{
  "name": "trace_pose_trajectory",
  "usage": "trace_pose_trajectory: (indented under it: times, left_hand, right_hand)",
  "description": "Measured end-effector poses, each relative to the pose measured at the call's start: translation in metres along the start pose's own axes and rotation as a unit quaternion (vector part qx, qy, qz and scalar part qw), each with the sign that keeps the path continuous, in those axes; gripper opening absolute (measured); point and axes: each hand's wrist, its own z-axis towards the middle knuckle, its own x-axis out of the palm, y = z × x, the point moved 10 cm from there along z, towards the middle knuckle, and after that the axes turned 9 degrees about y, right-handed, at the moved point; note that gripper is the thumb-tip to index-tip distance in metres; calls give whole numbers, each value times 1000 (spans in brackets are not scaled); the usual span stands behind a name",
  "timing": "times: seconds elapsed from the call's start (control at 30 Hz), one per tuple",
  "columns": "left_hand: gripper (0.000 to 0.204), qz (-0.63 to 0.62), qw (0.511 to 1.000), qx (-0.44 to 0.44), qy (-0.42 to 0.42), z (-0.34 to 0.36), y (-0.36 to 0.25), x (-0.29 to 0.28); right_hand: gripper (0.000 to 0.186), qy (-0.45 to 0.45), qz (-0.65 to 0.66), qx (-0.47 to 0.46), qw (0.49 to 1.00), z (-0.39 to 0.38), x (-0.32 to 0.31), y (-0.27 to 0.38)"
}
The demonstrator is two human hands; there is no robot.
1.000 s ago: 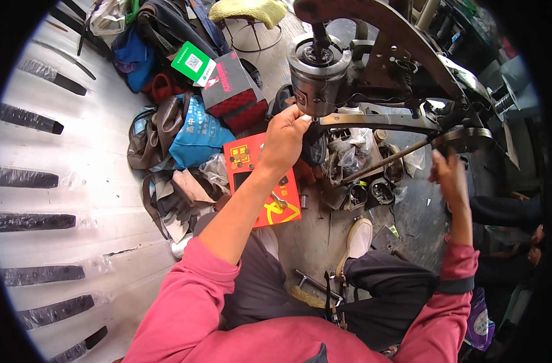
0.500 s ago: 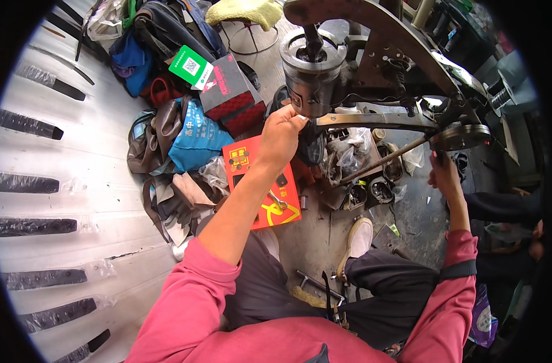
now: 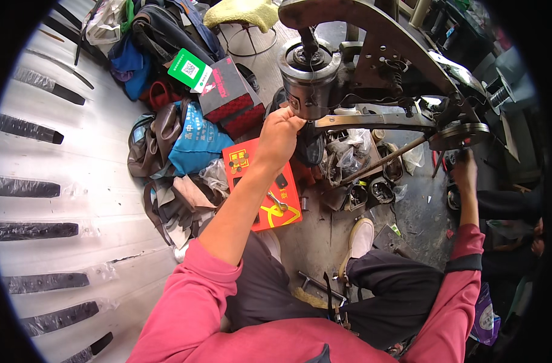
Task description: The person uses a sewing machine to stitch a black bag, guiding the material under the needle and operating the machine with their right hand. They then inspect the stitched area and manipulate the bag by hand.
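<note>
A dark metal sewing machine [image 3: 382, 57], of the hand-cranked shoe-repair kind, stands before me, with a round cylinder head [image 3: 310, 78] and a long narrow arm [image 3: 375, 121] below. My left hand [image 3: 279, 134] is closed in a pinch right beside the foot of the cylinder; what its fingertips hold is hidden. A dark item [image 3: 313, 148], perhaps a shoe, lies partly hidden just right of that hand. At the machine's right end, my right hand [image 3: 465, 169] is closed round the crank handle below the wheel [image 3: 459, 137]. The handle is mostly covered by the fingers.
A red box [image 3: 265, 202] carrying coins, a phone and a small wrench lies below my left forearm. Bags [image 3: 197, 138] and a dark shoebox [image 3: 232, 97] crowd the left. Small bins [image 3: 382, 190] sit under the machine; another person's dark-clothed leg [image 3: 506, 207] is at right.
My right hand has swung right and slightly up with the wheel's handle. The top of the cylinder has shifted slightly left and down. My left hand stays almost in place.
</note>
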Motion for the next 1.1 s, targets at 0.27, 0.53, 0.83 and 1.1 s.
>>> trace_pose_trajectory:
  times: [0.27, 0.53, 0.83, 1.1]
  left_hand:
    - [17, -11, 1000, 6, 11, 6, 11, -8]
    - [16, -3, 1000, 20, 20, 10, 3, -6]
    - [15, -19, 1000, 3, 17, 12, 9, -9]
    - [15, -16, 1000, 1, 25, 16, 10, -10]
  right_hand:
    - [26, 94, 236, -63, 965, -43, -16, 118]
    - [25, -79, -26, 79, 993, 8, -52, -17]
    - [26, 171, 262, -5, 950, -56, 26, 114]
    - [27, -95, -9, 37, 995, 7, -79, 8]
